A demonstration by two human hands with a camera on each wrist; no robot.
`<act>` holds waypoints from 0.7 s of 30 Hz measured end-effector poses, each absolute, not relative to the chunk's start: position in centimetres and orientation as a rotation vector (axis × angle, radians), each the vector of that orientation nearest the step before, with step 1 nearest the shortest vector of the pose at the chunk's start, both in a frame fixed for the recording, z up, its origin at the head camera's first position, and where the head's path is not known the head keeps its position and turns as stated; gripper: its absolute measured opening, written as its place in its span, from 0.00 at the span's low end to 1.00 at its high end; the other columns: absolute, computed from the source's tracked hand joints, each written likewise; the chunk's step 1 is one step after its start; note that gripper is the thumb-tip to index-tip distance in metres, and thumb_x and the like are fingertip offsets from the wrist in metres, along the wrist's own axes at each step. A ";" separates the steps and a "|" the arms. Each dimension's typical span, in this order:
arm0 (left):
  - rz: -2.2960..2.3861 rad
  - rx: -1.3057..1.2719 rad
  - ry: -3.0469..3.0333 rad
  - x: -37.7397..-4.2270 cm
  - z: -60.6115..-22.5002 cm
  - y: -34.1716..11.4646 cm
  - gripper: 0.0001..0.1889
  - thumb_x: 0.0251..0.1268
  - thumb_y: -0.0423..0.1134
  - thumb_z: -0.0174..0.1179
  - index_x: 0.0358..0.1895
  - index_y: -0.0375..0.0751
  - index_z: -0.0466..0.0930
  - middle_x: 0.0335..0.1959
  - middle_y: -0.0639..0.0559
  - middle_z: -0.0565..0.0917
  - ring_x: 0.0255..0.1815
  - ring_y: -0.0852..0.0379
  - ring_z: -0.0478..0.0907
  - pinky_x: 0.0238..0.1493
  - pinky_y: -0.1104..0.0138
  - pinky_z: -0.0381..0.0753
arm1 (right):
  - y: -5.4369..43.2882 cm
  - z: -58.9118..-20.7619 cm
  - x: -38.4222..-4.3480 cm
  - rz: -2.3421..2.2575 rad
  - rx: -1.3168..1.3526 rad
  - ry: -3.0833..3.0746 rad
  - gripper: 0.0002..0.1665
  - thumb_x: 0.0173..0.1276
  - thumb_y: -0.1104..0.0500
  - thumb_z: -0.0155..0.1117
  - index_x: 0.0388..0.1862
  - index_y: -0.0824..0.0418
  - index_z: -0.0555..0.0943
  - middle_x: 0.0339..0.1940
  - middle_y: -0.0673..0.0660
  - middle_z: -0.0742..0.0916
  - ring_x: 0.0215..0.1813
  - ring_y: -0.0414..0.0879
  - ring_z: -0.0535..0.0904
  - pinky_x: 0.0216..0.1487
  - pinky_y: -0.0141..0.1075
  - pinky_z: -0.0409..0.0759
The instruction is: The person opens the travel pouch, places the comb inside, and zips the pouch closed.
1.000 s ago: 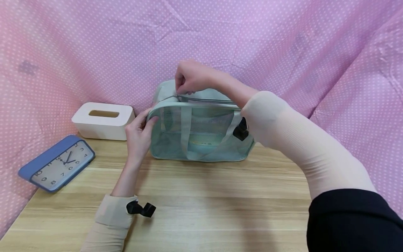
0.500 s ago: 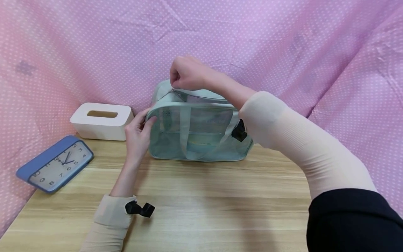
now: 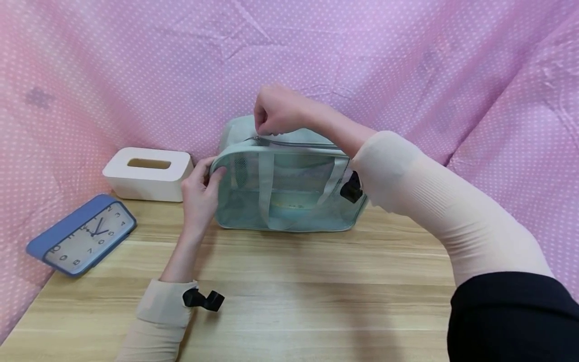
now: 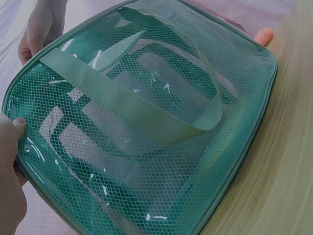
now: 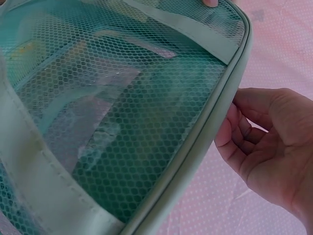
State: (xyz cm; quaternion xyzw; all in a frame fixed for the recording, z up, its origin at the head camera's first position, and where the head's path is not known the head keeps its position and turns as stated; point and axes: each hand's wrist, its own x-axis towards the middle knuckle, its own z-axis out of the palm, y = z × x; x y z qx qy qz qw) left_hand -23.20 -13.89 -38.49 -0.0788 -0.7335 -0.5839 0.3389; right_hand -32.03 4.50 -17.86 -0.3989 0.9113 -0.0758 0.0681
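A pale green see-through mesh bag with fabric handles stands upright on the table. My left hand grips its upper left corner, thumb on the front panel and fingers behind the edge. In the left wrist view the thumb presses the clear front. Over the bag's top is my right hand, fingers curled and pinching at the zipper's slider end; the pull itself is mostly hidden by the fingers. In the right wrist view the right hand shows behind the bag's piped edge, its fingertips partly covered.
Left of the bag sits a white tissue box with an oval slot. A blue clock lies tilted nearer the left edge of the wooden table. Pink dotted cloth hangs behind. A small orange fuzzy thing shows beside the bag.
My right hand shifted left and up along the zipper, lifting the bag's top, then came back right and down. The left hand keeps its grip on the corner.
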 end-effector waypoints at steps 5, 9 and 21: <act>-1.493 -0.199 -1.929 -23.1 -38.5 -14.0 0.12 0.72 0.32 0.63 0.53 0.29 0.83 0.46 0.36 0.90 0.35 0.69 0.81 0.39 0.83 0.78 | 4.5 -18.0 -32.1 -0.207 -1.178 2.733 0.11 0.66 0.64 0.60 0.33 0.61 0.90 0.30 0.54 0.90 0.29 0.40 0.81 0.36 0.31 0.80; -1.460 -0.188 -1.948 -23.1 -38.5 -13.9 0.12 0.73 0.33 0.62 0.52 0.30 0.83 0.43 0.36 0.90 0.33 0.68 0.79 0.37 0.83 0.76 | 4.5 -18.0 -32.0 -0.191 -1.172 2.752 0.11 0.67 0.65 0.60 0.35 0.61 0.90 0.32 0.54 0.90 0.32 0.41 0.81 0.39 0.31 0.79; -1.402 -0.214 -1.920 -23.2 -38.6 -13.9 0.10 0.72 0.32 0.63 0.50 0.29 0.84 0.40 0.36 0.90 0.33 0.77 0.76 0.34 0.85 0.73 | 4.0 -18.0 -31.3 -0.232 -1.229 2.904 0.14 0.64 0.67 0.55 0.29 0.60 0.88 0.25 0.50 0.83 0.31 0.42 0.71 0.38 0.30 0.70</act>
